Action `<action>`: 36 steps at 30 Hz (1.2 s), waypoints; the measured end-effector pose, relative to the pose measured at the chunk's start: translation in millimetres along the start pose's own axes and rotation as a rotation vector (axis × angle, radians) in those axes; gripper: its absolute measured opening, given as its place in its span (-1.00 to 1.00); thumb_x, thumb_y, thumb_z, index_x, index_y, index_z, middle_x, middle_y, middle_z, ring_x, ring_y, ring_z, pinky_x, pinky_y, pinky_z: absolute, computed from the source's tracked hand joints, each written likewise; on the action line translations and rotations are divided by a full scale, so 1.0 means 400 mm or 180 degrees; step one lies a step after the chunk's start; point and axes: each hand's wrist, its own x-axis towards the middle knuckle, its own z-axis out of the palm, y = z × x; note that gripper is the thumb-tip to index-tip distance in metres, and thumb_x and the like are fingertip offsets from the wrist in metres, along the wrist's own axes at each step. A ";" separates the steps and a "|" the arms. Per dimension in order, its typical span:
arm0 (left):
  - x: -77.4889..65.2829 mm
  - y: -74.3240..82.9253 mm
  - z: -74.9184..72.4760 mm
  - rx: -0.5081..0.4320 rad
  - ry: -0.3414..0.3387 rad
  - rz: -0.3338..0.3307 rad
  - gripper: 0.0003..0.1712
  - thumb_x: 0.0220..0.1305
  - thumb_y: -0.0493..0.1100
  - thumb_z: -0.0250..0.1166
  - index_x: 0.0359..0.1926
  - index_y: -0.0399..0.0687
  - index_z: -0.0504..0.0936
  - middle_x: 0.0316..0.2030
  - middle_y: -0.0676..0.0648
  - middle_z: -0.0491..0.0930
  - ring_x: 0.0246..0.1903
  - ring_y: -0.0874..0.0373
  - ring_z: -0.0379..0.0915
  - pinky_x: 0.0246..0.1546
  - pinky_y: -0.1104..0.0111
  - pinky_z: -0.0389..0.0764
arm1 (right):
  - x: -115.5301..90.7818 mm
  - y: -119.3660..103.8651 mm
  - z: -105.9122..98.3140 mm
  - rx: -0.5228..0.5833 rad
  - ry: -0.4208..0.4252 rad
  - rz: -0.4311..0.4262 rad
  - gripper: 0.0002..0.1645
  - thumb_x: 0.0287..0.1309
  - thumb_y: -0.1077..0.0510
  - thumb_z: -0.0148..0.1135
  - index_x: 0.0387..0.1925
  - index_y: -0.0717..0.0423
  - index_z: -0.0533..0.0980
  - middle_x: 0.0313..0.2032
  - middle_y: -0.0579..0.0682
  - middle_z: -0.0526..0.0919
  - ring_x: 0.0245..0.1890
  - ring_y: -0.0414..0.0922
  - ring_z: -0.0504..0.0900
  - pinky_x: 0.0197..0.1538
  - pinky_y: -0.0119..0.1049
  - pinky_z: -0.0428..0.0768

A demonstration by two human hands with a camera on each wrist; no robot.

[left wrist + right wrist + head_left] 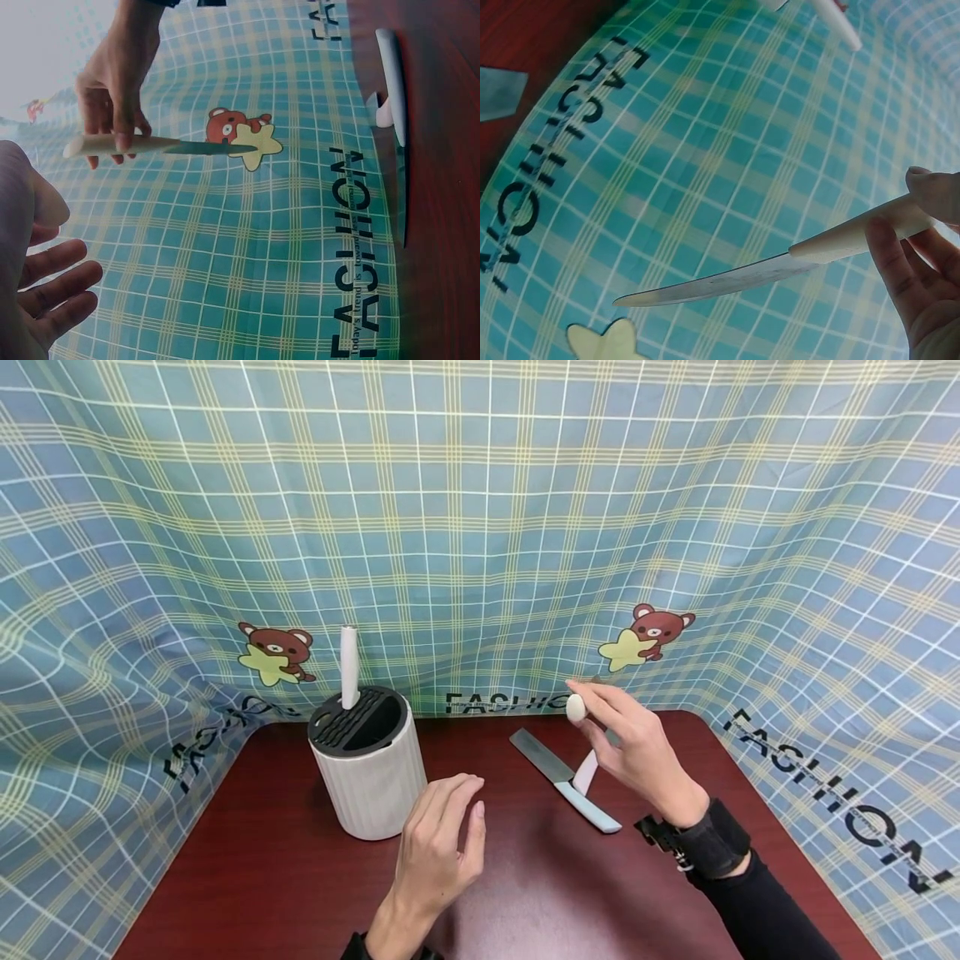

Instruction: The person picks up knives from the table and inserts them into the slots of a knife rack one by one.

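My right hand pinches a knife by its cream handle, raised above the right side of the table. In the right wrist view its narrow, slightly curved blade points left. The head view shows mainly the round handle end. My left hand holds nothing; its fingers are loosely bent, just right of a white ribbed knife holder. A white-handled knife stands in the holder's slotted black top. Below the right hand, a cleaver with a pale blue handle lies beside another knife's pinkish-white handle.
The dark red table is walled at the back and sides by a plaid cloth printed with bears and letters. The holder stands at the back left; the lying knives are right of centre.
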 end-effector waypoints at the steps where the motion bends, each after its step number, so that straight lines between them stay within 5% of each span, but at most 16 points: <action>1: 0.000 0.000 0.000 0.0001 0.0003 0.0001 -0.72 0.27 -0.30 0.19 -0.05 -0.30 0.68 -0.15 -0.16 0.69 -0.17 0.00 0.63 -0.07 0.24 0.59 | 0.003 -0.006 0.001 0.0039 0.0013 -0.0026 -0.44 0.32 0.20 0.32 0.33 0.10 0.51 0.10 0.14 0.68 0.05 0.00 0.67 0.02 -0.47 0.57; 5: 0.001 0.001 -0.001 0.0001 0.0017 0.0004 -0.72 0.27 -0.30 0.19 -0.04 -0.29 0.68 -0.14 -0.16 0.69 -0.16 0.00 0.63 -0.05 0.23 0.58 | 0.015 -0.030 0.003 0.0128 0.0071 -0.0122 -0.49 0.47 -0.02 0.10 0.30 0.14 0.53 0.06 0.14 0.69 0.02 -0.02 0.67 0.00 -0.50 0.56; 14: 0.011 0.004 0.001 -0.0016 0.0092 0.0095 -0.72 0.31 -0.28 0.18 -0.04 -0.32 0.68 -0.16 -0.17 0.69 -0.18 -0.02 0.63 -0.06 0.22 0.58 | 0.038 -0.091 0.006 0.0237 0.0216 -0.0300 -0.55 0.48 0.05 0.10 0.22 0.22 0.58 0.00 0.13 0.71 -0.09 -0.09 0.67 -0.28 -0.43 0.53; 36: 0.048 0.027 -0.006 -0.0158 0.0239 0.0200 -0.67 0.34 -0.27 0.19 0.02 -0.41 0.64 -0.14 -0.22 0.69 -0.20 -0.03 0.62 -0.12 0.27 0.63 | 0.072 -0.187 0.028 0.0698 0.0292 -0.0592 -0.60 0.44 0.16 0.14 0.16 0.31 0.59 0.00 0.16 0.71 -0.02 -0.04 0.69 0.22 -0.47 0.56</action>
